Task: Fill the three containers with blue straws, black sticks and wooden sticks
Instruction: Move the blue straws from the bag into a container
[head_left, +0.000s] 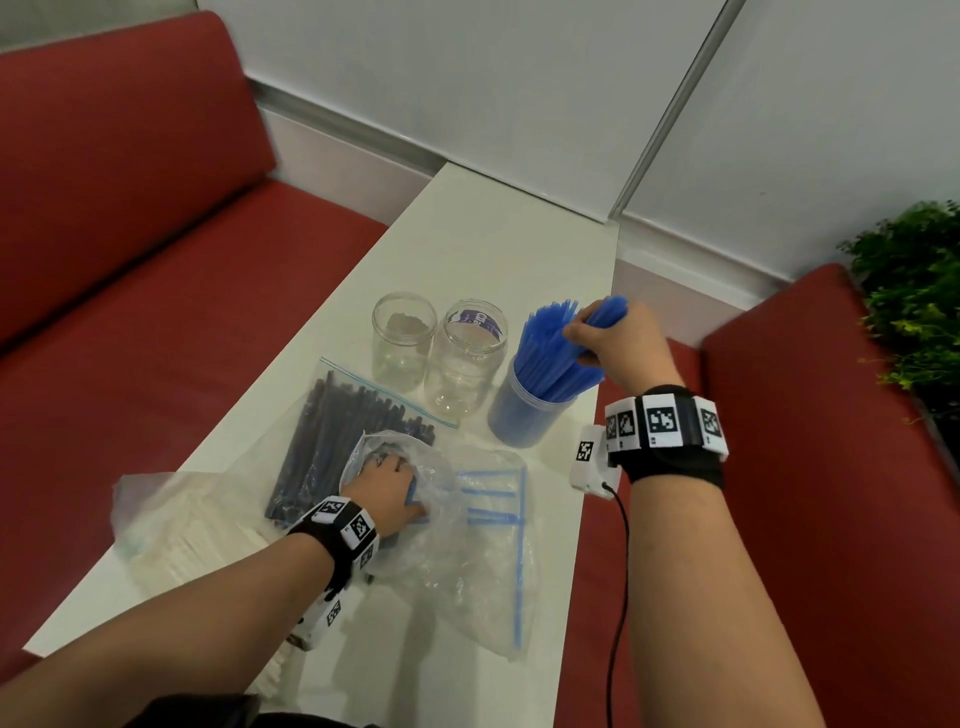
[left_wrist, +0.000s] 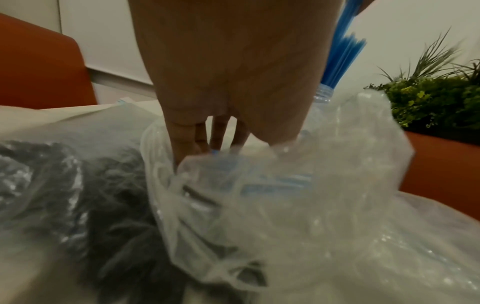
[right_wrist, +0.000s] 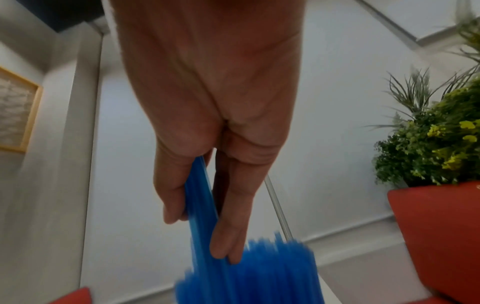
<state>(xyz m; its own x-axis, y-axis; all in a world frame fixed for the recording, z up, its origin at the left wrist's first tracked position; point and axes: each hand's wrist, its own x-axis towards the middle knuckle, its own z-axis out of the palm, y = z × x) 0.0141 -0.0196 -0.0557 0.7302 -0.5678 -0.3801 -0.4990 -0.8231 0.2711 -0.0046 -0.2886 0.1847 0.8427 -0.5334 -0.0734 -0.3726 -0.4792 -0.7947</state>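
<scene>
Both forearms fill the bottom of the head view, each wearing a marker band. Low and left of centre, the left hand (head_left: 387, 486) is plunged into a crumpled clear bag (head_left: 457, 525); whether its fingers have closed on anything I cannot tell, since film hides them, though a few loose blue straws (head_left: 491, 493) show through the plastic just beside it. Right of centre, the right hand (head_left: 615, 343) pinches a bunch of blue straws between thumb and fingers, their lower ends already inside the blue-filled container (head_left: 535, 410). To seat them well, I'd say ease the bunch down upright before letting go, so none splay over the rim. Two clear jars (head_left: 441, 353) stand empty just left of it, and the bagged black sticks (head_left: 337, 441) lie below them. Pale wooden sticks (head_left: 182, 525), also bagged, sit at lower left on the white table (head_left: 483, 244).
</scene>
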